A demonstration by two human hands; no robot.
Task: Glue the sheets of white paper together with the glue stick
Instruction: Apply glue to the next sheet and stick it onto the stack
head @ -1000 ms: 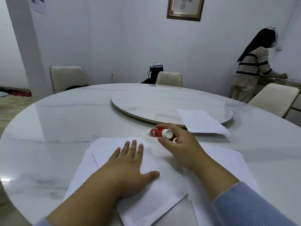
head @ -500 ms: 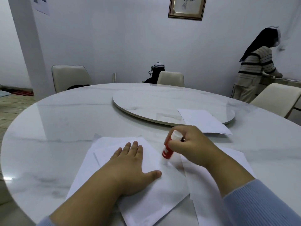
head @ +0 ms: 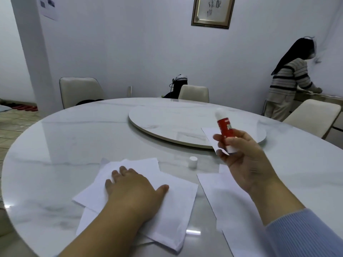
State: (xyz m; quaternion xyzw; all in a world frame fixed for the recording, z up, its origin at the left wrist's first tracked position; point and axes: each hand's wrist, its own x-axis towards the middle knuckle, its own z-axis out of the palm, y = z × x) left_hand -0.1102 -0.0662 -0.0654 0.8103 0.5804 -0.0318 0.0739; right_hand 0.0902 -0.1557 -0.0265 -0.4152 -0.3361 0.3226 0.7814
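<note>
- The glue stick (head: pixel 225 129) was gripped upright in the right hand (head: pixel 241 158), raised above the table (head: pixel 74 145), its white tip uppermost.
- The left hand (head: pixel 133 190) was laid flat, fingers released, on the stack (head: pixel 167 210) of sheets.
- The cap (head: pixel 192 162) had been stood just beyond the stack; it could likely be knocked over by a passing hand.
- The stack might slip if pressure were eased.
- Counted: one stick, one cap, a loose sheet (head: pixel 228 201) at right, another sheet (head: pixel 210 135) farther off; the stack's count could not be told.

Left hand (head: pixel 130 188) flat on stacked white paper (head: pixel 172 204), right hand (head: pixel 245 160) raising uncapped glue stick (head: pixel 224 127), cap (head: pixel 192 161) on table (head: pixel 74 145)
</note>
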